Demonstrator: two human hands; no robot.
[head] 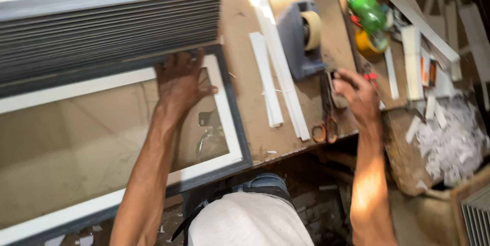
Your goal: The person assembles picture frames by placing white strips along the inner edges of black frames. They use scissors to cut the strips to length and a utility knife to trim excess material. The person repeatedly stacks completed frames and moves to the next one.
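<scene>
Both arms are bare from wrist to elbow, no sleeves reaching into view, no watch, no bands. The left hand (pixel 181 83) wears no glove and no ring that shows; the right hand (pixel 357 95) is ungloved too. Below, a plain white shirt (pixel 245 223) covers the belly, and blue jeans (pixel 263 180) sit under it with a dark belt (pixel 204 210) at the waist.

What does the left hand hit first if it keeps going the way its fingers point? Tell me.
The left hand lies flat on the framed glass, fingers pointing up and away from the person. Straight ahead, almost at the fingertips, is the stack of dark frames; it likely meets that first, though motion blur hides the exact gap.
</scene>
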